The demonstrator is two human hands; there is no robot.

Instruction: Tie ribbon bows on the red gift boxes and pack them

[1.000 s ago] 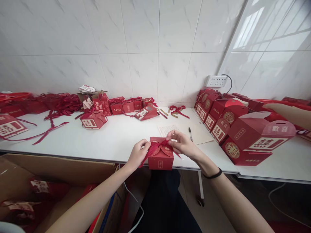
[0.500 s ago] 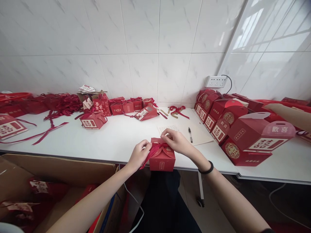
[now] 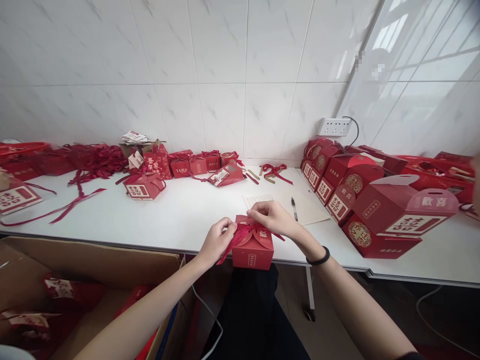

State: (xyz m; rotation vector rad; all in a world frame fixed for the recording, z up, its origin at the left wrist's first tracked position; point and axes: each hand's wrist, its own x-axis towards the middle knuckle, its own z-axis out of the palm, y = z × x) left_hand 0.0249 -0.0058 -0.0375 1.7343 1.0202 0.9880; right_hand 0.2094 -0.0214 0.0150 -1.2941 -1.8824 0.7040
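Observation:
A red gift box with scalloped flaps closed on top stands at the table's front edge, before me. Dark red ribbon lies over its top. My left hand pinches the ribbon at the box's upper left, with a length hanging below the fingers. At the upper right, my right hand has thumb and forefinger closed above the flaps, apparently on ribbon; its fingertips partly hide what they hold. A ribbon tail sticks out to the right beneath this hand.
Red boxes are stacked at the right. A pen lies on paper behind my right hand. Several ribboned boxes line the wall, left of centre. An open carton stands below at the left. Part of another person's hand shows at the left edge.
The box has shifted slightly right and nearer to me. A ribbon tail now shows right of it. Another person's arm at the right has withdrawn to the edge; a hand has appeared at the far left.

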